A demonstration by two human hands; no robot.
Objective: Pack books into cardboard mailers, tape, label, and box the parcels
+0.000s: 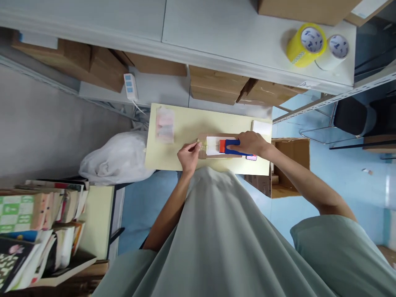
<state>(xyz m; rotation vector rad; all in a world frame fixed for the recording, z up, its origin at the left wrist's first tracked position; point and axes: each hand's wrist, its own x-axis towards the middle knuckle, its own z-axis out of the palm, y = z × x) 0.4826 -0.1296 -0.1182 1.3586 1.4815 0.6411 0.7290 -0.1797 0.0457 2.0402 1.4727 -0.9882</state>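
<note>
A small brown cardboard parcel (204, 153) with a white label lies on a pale yellow table (185, 132). My right hand (253, 143) is closed round a red and blue tape dispenser (230, 147) resting on the parcel's top. At the parcel's left end, my left hand (188, 156) pinches the end of a strip of clear tape (200, 145). A phone with a pink edge (252, 157) peeks out under my right wrist.
A clear packet with pink contents (165, 124) lies at the table's left. Yellow (306, 44) and white (335, 51) tape rolls stand on the shelf above. An open carton (291, 165) sits on the floor to the right, a white bag (117, 159) and stacked books (40, 231) to the left.
</note>
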